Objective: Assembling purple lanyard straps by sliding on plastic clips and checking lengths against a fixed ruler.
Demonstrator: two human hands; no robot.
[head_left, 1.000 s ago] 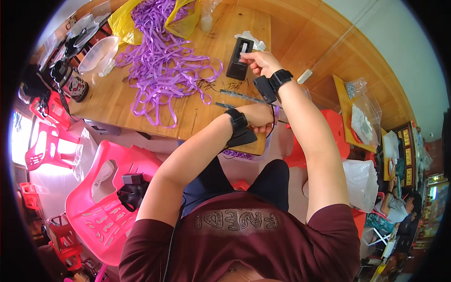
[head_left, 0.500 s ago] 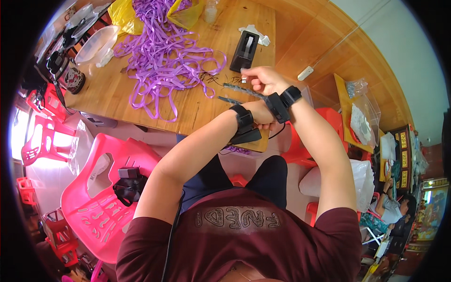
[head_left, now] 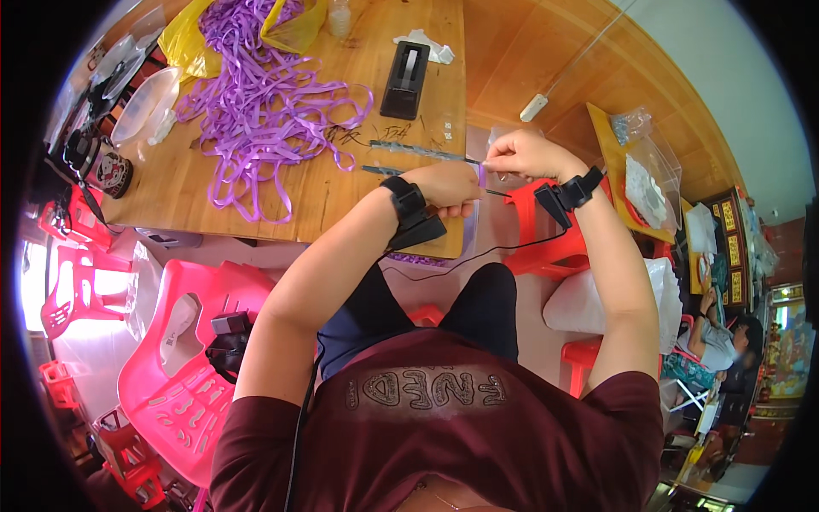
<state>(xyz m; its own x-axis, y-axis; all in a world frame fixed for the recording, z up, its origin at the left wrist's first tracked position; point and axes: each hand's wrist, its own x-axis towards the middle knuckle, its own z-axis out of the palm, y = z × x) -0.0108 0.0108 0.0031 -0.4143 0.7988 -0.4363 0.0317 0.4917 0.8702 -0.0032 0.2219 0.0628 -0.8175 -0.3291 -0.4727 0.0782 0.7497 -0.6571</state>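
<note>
At the table's right edge, my left hand (head_left: 445, 186) has its fingers curled in a grip. A short stretch of purple ribbon (head_left: 482, 176) shows between it and my right hand (head_left: 531, 157), whose thumb and forefinger pinch at the ribbon's upper part. Beside my hands lie a long dark strip (head_left: 418, 151) in clear film and a shorter dark strip (head_left: 381, 171), partly behind my left hand. A black tape dispenser (head_left: 404, 81) stands farther up the table. What lies inside my left palm is hidden.
A large tangle of purple ribbon (head_left: 264, 111) spills from a yellow plastic bag (head_left: 186, 49) on the wooden table (head_left: 162, 183). A pink chair (head_left: 183, 410) stands at the left, a red stool (head_left: 546, 235) beyond the table's right edge. A black cable (head_left: 461, 258) trails from my right wrist.
My right hand has moved away from the tape dispenser, rightward and down to the ribbon by my left hand. The head view has shifted, so the table appears farther left.
</note>
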